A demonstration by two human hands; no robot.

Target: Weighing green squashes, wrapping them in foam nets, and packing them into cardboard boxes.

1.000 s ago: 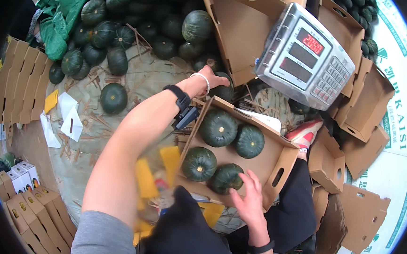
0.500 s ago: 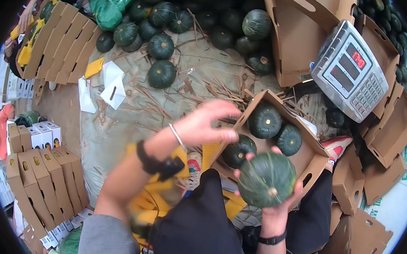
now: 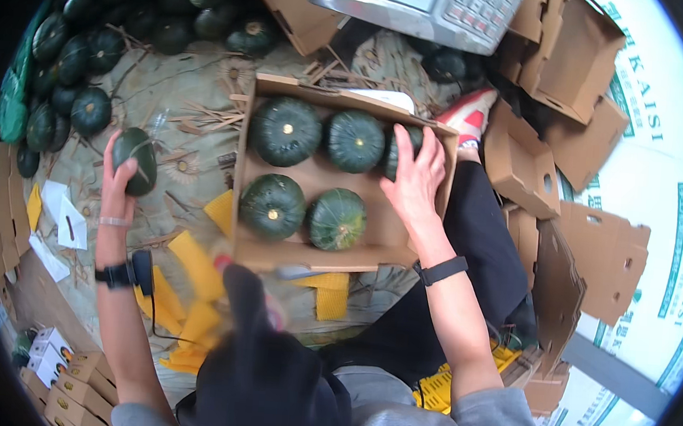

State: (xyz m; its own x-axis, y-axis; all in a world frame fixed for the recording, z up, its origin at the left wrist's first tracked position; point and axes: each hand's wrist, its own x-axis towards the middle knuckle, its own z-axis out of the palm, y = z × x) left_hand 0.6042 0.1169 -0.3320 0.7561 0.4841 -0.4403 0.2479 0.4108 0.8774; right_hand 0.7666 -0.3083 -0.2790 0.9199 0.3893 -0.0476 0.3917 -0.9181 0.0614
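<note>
A dark green pumpkin (image 3: pixel 142 163) is in my left hand (image 3: pixel 115 172), its fingers and thumb wrapped round the near side, at the left above the ground sheet. My right hand (image 3: pixel 415 175) reaches into the cardboard box (image 3: pixel 374 260) and grips a pumpkin (image 3: pixel 398 152) at its far right corner, partly hidden by the fingers. Beside that one stand two more along the far side, a large pumpkin (image 3: pixel 285 132) and a smaller pumpkin (image 3: pixel 355 141). On the near side sit a pumpkin (image 3: pixel 271 207) and a yellow-patched pumpkin (image 3: pixel 337 219).
A heap of pumpkins (image 3: pixel 91 53) lies at the far left. The scale (image 3: pixel 419 9) stands beyond the box. Open cardboard boxes (image 3: pixel 570 59) crowd the right. Yellow foam netting (image 3: pixel 195 270) lies left of my legs, and white card pieces (image 3: pixel 60 213) farther left.
The view has turned to the right. The pumpkin my right hand held is out of it, and the box holds more pumpkins. My left hand, empty before, now grips a pumpkin.
</note>
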